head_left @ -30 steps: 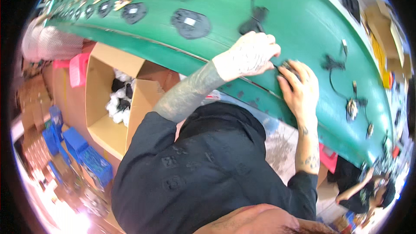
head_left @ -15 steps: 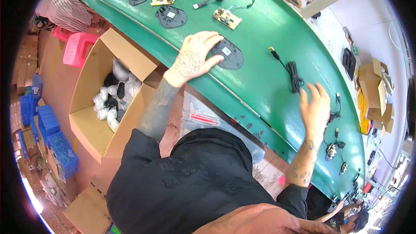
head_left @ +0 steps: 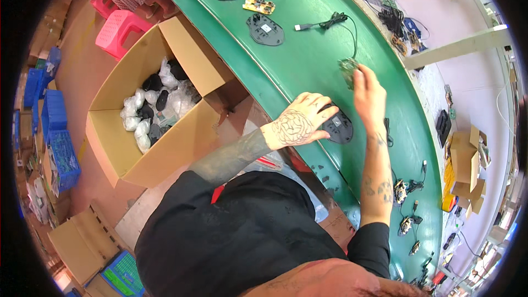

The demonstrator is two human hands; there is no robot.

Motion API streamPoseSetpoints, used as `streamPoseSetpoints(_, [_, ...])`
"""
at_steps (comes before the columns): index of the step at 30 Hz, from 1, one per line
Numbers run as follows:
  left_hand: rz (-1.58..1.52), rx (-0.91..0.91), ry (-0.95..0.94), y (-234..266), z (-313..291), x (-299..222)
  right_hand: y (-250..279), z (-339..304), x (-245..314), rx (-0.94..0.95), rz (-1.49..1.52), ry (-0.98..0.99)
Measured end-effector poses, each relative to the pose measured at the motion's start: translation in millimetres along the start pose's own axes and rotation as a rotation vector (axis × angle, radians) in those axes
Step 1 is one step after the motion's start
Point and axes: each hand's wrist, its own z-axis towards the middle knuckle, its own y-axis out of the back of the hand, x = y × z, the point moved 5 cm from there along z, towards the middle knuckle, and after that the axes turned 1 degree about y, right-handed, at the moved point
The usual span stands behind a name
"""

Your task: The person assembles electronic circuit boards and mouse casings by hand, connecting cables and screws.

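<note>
My left hand (head_left: 300,124) grips a black mouse base plate (head_left: 338,126) on the green belt, thumb and fingertips at its left end. A pale label shows on the plate. Farther out, my right hand (head_left: 368,93) pinches a small circuit board (head_left: 348,70) tilted up off the belt, its green underside partly showing. From this board a black cable (head_left: 352,30) runs back to a coiled bundle (head_left: 333,20) with a USB plug (head_left: 301,27). To the left lie another mouse base (head_left: 265,29) and a tan circuit board (head_left: 259,5). My right forearm partly covers a coiled cable (head_left: 389,132).
A large open carton (head_left: 118,148) holding plastic-wrapped items stands left of the belt. Pink stools (head_left: 121,30) and a seated person are beyond it. More boards with cables (head_left: 401,190) lie along the belt at right. A pale beam (head_left: 456,47) crosses the far side.
My right hand has come from the right, closed on the circuit board and lifted it. My left hand stays at the mouse base. The whole view has shifted.
</note>
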Motion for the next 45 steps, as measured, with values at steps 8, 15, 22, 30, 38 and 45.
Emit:
streamPoseSetpoints(8, [-0.19,-0.276,-0.207,24,42,-35,74,-107,-44,-0.069,0.76,-0.37])
streamPoseSetpoints(15, [-0.303,0.061,-0.231,9,70,-12,71,-127,-57,-0.058,0.857,-0.439])
streamPoseSetpoints(22, [-0.241,0.098,0.01,-7,39,6,28,-131,-73,-0.042,0.432,-0.436])
streamPoseSetpoints(30, [0.006,0.147,-0.116,-10,50,-4,32,-127,-65,-0.111,0.309,-0.493])
streamPoseSetpoints(38, [-0.129,0.264,-0.131,-19,64,-2,43,-118,-42,-0.17,-0.194,-0.272])
streamPoseSetpoints(45, [-0.153,0.311,-0.255,-30,69,-7,49,-121,-53,-0.224,-0.069,-0.38])
